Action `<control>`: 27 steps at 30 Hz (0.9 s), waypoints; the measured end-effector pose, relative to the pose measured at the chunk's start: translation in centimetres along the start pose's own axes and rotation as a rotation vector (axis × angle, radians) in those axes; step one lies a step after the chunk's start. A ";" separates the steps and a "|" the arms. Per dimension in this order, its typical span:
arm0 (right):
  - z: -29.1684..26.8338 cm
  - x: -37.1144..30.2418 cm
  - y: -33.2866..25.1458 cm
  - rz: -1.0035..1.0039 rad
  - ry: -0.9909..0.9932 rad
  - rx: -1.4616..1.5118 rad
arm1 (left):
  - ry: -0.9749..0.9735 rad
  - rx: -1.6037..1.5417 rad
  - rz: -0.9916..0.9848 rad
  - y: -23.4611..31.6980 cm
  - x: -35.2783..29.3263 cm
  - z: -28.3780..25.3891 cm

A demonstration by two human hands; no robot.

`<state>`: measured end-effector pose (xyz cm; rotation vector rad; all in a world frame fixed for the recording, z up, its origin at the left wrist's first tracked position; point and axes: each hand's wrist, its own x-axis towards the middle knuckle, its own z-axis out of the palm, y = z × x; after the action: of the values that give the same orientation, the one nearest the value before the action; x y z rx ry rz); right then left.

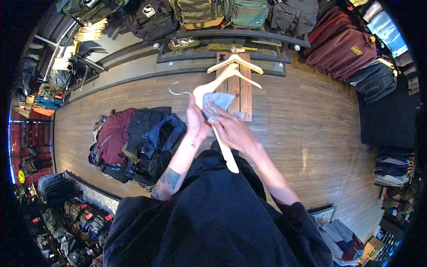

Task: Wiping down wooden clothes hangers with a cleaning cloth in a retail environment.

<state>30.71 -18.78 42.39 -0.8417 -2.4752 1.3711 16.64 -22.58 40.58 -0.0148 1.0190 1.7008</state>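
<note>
A pale wooden clothes hanger (230,161) is held up in front of me, tilted, with its metal hook pointing left. My left hand (197,119) grips it around the middle, near the hook. Wrapped over the hanger's middle is a light grey-blue cloth (221,99), which my right hand (232,130) presses against the wood with its fingers. The hand and cloth hide part of the hanger. Just beyond, another wooden hanger (249,65) lies on a slatted wooden bench (247,100).
Left on the wood floor (307,111) lies a heap of jackets (116,142), maroon and dark. Backpacks (250,13) line a dark shelf (195,33) ahead. Maroon garments (340,49) hang at the right, near a black-draped block (387,118). More hangers (91,31) hang on a left rail.
</note>
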 end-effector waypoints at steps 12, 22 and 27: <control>1.6 -6.7 0.5 -0.132 0.051 -0.165 | -0.030 -0.038 0.189 1.7 2.5 -1.5; 0.7 -3.9 1.6 -0.163 0.114 -0.011 | -0.062 0.033 0.119 -0.8 2.9 -0.7; 1.8 -8.7 0.8 -0.202 0.030 0.090 | -0.096 -0.120 0.165 2.6 5.9 -3.2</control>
<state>37.39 -24.60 41.64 -0.5712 -2.3805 1.3754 10.75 -20.07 37.27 0.0747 0.8655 1.8923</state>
